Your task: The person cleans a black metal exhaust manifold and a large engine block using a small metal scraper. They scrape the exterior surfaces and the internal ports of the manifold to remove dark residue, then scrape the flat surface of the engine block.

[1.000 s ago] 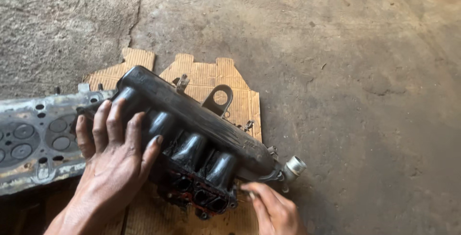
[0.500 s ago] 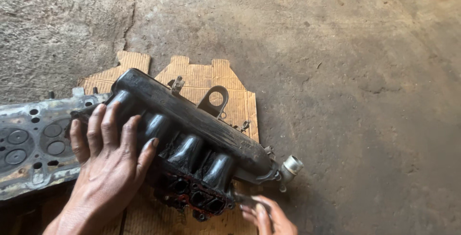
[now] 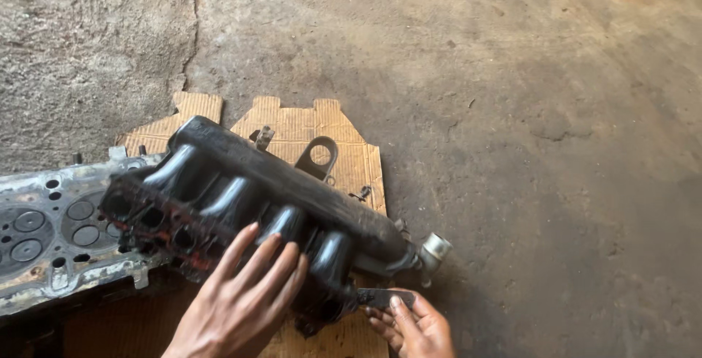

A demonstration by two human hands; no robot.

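Note:
A black intake manifold with several curved runners lies tilted across a sheet of cardboard on the concrete floor. Its ported flange shows reddish gasket residue and faces the camera. My left hand rests flat on the lower runners, fingers spread. My right hand is at the bottom edge, its fingers pressing on a dark metal tab at the manifold's lower right end. A silver fitting sticks out of that end.
A grey cylinder head with round valve faces lies at the left, partly under the manifold's end. A crack runs down the concrete floor at upper left. The cardboard's notched edges show behind the manifold.
The manifold has been rolled toward me, so its ported flange now faces up. My left hand slid from the left runners to the lower middle. My right hand stays at the lower right tab.

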